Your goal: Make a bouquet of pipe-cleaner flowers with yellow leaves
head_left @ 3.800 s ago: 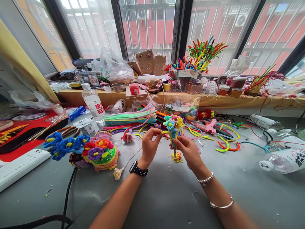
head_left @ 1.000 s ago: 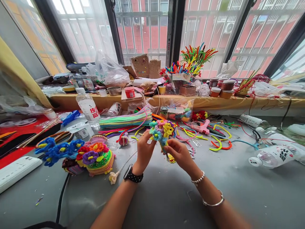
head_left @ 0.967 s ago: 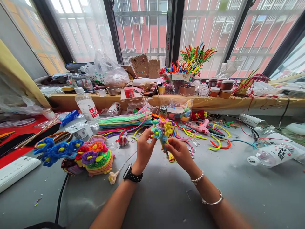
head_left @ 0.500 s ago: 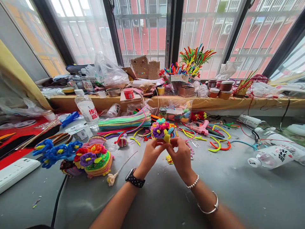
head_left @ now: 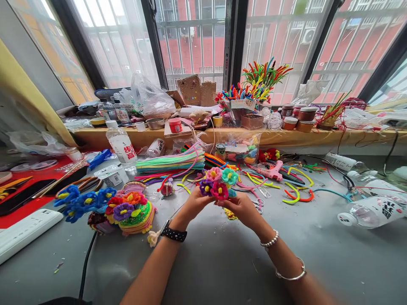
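Note:
Both hands hold a small bunch of pipe-cleaner flowers (head_left: 218, 183) above the table, its pink, turquoise, purple and magenta blooms facing me. My left hand (head_left: 194, 206) grips it from the left, fingers closed and partly hidden behind the blooms. On the other side my right hand (head_left: 244, 210) pinches its lower right edge near a blue piece. What lies under the blooms is hidden. A yellow fuzzy piece (head_left: 230, 214) rests on the table just behind the hands. Beside my left wrist lies a cream flower (head_left: 153, 238) on a stem.
Finished fuzzy flower pieces (head_left: 135, 212) and a white power strip (head_left: 30, 232) stand at left. Behind the hands are a pipe-cleaner bundle (head_left: 171, 162), a pink glue gun (head_left: 271, 170) and scissors (head_left: 258, 204). Plastic bottles (head_left: 370, 212) lie at right. A cluttered sill (head_left: 143, 136) runs along the windows.
The flower bunch has turned so that its blooms face me, and the yellow piece on its near side is out of sight. My hands have moved slightly apart and the view has shifted a little.

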The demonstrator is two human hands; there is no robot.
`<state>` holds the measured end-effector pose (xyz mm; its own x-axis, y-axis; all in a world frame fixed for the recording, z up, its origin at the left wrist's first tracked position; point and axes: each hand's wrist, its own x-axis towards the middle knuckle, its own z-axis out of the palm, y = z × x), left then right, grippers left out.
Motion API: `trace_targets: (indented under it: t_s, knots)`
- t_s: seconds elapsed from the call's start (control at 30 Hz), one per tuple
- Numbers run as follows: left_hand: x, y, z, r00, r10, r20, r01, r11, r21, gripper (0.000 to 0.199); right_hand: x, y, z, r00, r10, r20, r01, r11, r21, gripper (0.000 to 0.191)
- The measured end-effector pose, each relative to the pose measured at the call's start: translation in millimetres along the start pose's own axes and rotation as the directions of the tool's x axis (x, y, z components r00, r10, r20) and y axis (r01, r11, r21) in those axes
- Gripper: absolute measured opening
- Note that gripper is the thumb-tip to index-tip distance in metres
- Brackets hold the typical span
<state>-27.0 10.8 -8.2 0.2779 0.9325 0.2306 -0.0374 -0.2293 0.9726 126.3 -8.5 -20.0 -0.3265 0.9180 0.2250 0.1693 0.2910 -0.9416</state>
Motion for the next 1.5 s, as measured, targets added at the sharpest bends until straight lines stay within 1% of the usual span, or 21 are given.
trace_targets:
  t_s: [0.07,0.17,0.27,0.33,0.43,0.5,0.6,0.67,0.73,0.8,0.83,1.03,1.23,1.37,1.43,1.5]
  knots:
    - [0,0,0.0,1.000,0.010,0.007,-0.010,1.000,0.009,0.034,0,2,1,1.000,0.024,-0.017,-0.023,0.998,0.052,0.024]
    - [3,-1,0.2,0.999,0.029,0.033,-0.029,0.999,0.017,0.035,0,3,4,0.997,0.018,-0.073,-0.011,0.996,0.093,0.021]
    - [5,-4,0.4,0.995,0.082,0.052,-0.085,0.994,0.066,0.029,1,1,7,0.990,0.004,-0.144,0.012,0.994,0.113,0.022]
    - [5,-5,0.7,0.992,0.110,0.059,-0.116,0.988,0.099,0.025,1,1,8,0.986,0.017,-0.166,0.009,0.988,0.155,0.023]
    - [4,-4,1.4,0.990,0.120,0.080,-0.129,0.985,0.116,0.022,2,2,9,0.989,0.045,-0.138,-0.012,0.973,0.231,0.021]
    - [3,-2,1.9,0.989,0.127,0.079,-0.136,0.983,0.122,0.021,1,4,8,0.991,0.045,-0.123,-0.013,0.968,0.249,0.022]
    - [2,1,2.0,0.988,0.122,0.099,-0.136,0.981,0.141,0.023,1,5,7,0.994,0.035,-0.099,-0.014,0.979,0.201,0.025]
    - [2,3,2.0,0.987,0.097,0.129,-0.119,0.978,0.173,0.025,1,4,5,0.998,0.032,-0.045,-0.025,0.988,0.154,0.026]
    - [2,5,2.2,0.987,0.080,0.137,-0.108,0.971,0.213,0.026,0,3,4,0.999,0.043,0.027,-0.046,0.990,0.133,0.028]
    - [2,6,2.6,0.989,0.074,0.131,-0.104,0.966,0.237,0.027,0,3,4,0.996,0.061,0.066,-0.070,0.989,0.128,0.030]
    - [1,6,2.8,0.989,0.073,0.127,-0.102,0.965,0.240,0.027,0,3,4,0.995,0.069,0.066,-0.077,0.989,0.125,0.031]
    - [2,1,3.6,0.992,0.073,0.102,-0.094,0.972,0.216,0.027,2,8,5,0.998,0.061,0.010,-0.062,0.994,0.093,0.030]
    - [1,-1,7.9,0.985,0.175,-0.009,-0.165,0.946,0.278,0.018,2,10,3,0.998,0.054,-0.015,-0.052,0.992,0.111,0.025]
    - [0,-2,11.4,0.978,0.208,-0.012,-0.197,0.940,0.277,0.017,3,9,1,0.999,0.044,-0.018,-0.040,0.986,0.161,0.020]
    - [0,-4,12.2,0.974,0.225,-0.009,-0.213,0.935,0.285,0.017,4,8,0,0.998,0.028,-0.050,-0.020,0.988,0.153,0.018]
    - [1,-4,12.4,0.970,0.243,-0.015,-0.226,0.923,0.312,0.018,5,9,-1,0.993,0.001,-0.114,0.012,0.994,0.108,0.017]
